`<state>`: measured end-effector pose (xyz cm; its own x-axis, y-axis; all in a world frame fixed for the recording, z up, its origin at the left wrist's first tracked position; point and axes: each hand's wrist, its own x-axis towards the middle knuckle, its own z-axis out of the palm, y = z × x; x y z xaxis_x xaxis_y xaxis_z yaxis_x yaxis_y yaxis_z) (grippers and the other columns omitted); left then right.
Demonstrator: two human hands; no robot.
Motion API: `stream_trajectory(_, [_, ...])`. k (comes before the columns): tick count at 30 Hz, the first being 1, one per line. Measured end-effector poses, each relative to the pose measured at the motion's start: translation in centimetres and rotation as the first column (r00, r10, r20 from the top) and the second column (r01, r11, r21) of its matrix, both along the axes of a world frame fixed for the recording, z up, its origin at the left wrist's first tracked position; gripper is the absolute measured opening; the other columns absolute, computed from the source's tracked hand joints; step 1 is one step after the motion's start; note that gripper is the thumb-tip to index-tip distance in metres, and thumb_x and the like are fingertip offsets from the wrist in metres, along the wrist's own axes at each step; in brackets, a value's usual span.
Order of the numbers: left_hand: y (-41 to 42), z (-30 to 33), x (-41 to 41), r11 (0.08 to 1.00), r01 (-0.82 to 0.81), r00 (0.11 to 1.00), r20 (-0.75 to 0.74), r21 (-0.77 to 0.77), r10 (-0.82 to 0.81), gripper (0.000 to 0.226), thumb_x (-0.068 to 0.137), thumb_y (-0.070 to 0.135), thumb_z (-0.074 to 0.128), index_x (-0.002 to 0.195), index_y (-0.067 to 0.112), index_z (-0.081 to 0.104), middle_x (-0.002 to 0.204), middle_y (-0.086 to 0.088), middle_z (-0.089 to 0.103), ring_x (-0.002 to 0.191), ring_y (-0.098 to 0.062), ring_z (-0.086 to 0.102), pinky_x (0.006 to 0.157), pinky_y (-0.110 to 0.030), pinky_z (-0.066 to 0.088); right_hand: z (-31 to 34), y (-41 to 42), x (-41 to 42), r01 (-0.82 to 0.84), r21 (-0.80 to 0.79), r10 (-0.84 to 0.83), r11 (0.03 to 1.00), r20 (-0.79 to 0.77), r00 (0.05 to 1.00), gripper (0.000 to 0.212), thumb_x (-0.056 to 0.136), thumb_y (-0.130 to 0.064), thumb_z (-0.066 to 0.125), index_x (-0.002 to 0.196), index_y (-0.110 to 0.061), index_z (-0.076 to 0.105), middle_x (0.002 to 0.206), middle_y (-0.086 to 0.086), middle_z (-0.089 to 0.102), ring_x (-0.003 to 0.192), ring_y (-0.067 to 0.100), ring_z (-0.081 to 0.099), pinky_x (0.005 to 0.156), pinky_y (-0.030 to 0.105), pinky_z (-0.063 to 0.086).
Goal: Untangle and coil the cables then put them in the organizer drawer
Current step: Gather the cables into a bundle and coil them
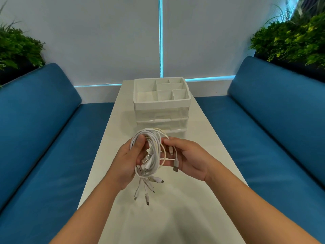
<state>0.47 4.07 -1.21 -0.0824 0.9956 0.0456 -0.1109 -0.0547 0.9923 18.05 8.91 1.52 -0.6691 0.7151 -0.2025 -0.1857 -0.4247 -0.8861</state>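
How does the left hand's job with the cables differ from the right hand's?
The left hand grips the whole cable bundle in its fist; the right hand pinches only one or two strands. The left palm faces right; the right palm faces up. Both are held above the table.

A long white table [202, 155] runs up the middle of the frame; at its far end stands a white organizer [161, 103] (two apparently closed clear drawers below).

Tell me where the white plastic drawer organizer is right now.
In the head view, the white plastic drawer organizer stands at the far end of the white table, centred, just beyond the bundle of white cables held in both hands.
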Motion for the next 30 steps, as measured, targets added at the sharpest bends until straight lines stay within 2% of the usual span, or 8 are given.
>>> stream_trajectory(4, [-0.3, 0.5, 0.4, 1.000, 0.025, 0.999, 0.039, -0.002, -0.025, 0.043, 0.088, 0.044, 0.040, 0.106, 0.009, 0.059, 0.051, 0.015, 0.058, 0.046, -0.001, 0.057, 0.050, -0.010, 0.045, 0.4, -0.3, -0.3, -0.029, 0.170, 0.017, 0.985, 0.066, 0.998, 0.034, 0.096, -0.025, 0.056, 0.119, -0.001, 0.064, 0.095, 0.004, 0.069, 0.083, 0.014, 0.066, 0.089, 0.037, 0.053])
stream_trajectory(8, [0.1, 0.2, -0.2, 0.998, -0.052, 0.998, 0.021, 0.018, 0.052, 0.054, 0.084, 0.066, 0.056, 0.106, 0.019, 0.071, 0.079, -0.011, 0.052, 0.072, -0.027, 0.044, 0.072, -0.034, 0.042, 0.3, -0.1, -0.6, 0.074, 0.276, -0.125, 0.958, 0.171, 0.977, 0.029, 0.094, -0.025, 0.059, 0.112, -0.003, 0.068, 0.087, -0.001, 0.071, 0.077, 0.010, 0.067, 0.085, 0.034, 0.052])
stream_trajectory(11, [0.3, 0.0, -0.1, 0.997, -0.068, 0.997, -0.024, 0.039, 0.069, 0.061, 0.077, 0.075, 0.059, 0.103, 0.021, 0.070, 0.090, -0.021, 0.056, 0.085, -0.029, 0.048, 0.080, -0.046, 0.042, -0.1, 0.0, -0.9, 0.159, 0.369, -0.247, 0.916, 0.207, 0.947, 0.021, 0.094, -0.024, 0.060, 0.099, -0.007, 0.071, 0.077, -0.002, 0.070, 0.072, 0.008, 0.066, 0.080, 0.031, 0.054])
stream_trajectory(13, [0.4, -0.3, 0.0, 0.995, -0.084, 0.990, -0.111, 0.045, 0.088, 0.059, 0.082, 0.073, 0.056, 0.100, 0.018, 0.068, 0.080, -0.026, 0.055, 0.073, -0.025, 0.053, 0.073, -0.041, 0.045, -0.4, 0.1, -1.2, 0.237, 0.443, -0.361, 0.865, 0.219, 0.907, 0.018, 0.094, -0.023, 0.060, 0.091, -0.007, 0.068, 0.070, -0.003, 0.067, 0.066, 0.007, 0.064, 0.071, 0.027, 0.053])
stream_trajectory(18, [0.4, -0.6, 0.7, 0.984, -0.175, 0.956, -0.231, 0.040, 0.179, 0.045, 0.085, 0.059, 0.048, 0.087, 0.017, 0.063, 0.053, 0.003, 0.046, 0.047, -0.009, 0.043, 0.052, -0.020, 0.040, -0.8, 0.6, -1.3, 0.192, 0.477, -0.372, 0.858, 0.316, 0.873, 0.021, 0.101, -0.022, 0.050, 0.102, -0.003, 0.060, 0.074, 0.000, 0.063, 0.068, 0.018, 0.061, 0.044, 0.012, 0.043])
stream_trajectory(22, [0.2, -0.6, 0.5, 0.980, -0.194, 0.950, -0.242, 0.033, 0.197, 0.042, 0.085, 0.057, 0.048, 0.090, 0.020, 0.066, 0.053, 0.003, 0.046, 0.047, -0.008, 0.044, 0.051, -0.017, 0.041, -1.1, 1.2, -0.5, 0.023, 0.564, -0.272, 0.826, 0.361, 0.892, 0.012, 0.100, -0.012, 0.050, 0.106, -0.003, 0.055, 0.086, 0.013, 0.064, 0.069, 0.017, 0.061, 0.057, 0.019, 0.051])
stream_trajectory(26, [0.3, -0.2, 0.7, 0.988, -0.152, 0.957, -0.242, 0.039, 0.157, 0.034, 0.088, 0.052, 0.051, 0.096, 0.024, 0.068, 0.054, 0.003, 0.046, 0.049, -0.007, 0.044, 0.051, -0.017, 0.043, -1.7, 1.8, -0.1, 0.069, 0.610, -0.329, 0.789, 0.325, 0.887, 0.007, 0.095, -0.009, 0.058, 0.099, -0.006, 0.063, 0.093, 0.018, 0.068, 0.077, 0.022, 0.062, 0.077, 0.034, 0.054])
stream_trajectory(30, [0.5, 0.0, 1.3, 0.985, -0.165, 0.953, -0.248, 0.053, 0.173, 0.029, 0.095, 0.044, 0.052, 0.102, 0.022, 0.068, 0.054, 0.009, 0.050, 0.049, -0.006, 0.046, 0.052, -0.017, 0.043, -1.7, 1.4, -0.3, 0.170, 0.492, -0.340, 0.854, 0.281, 0.897, 0.013, 0.095, -0.006, 0.057, 0.101, -0.004, 0.068, 0.087, 0.021, 0.068, 0.069, 0.017, 0.064, 0.058, 0.016, 0.050])
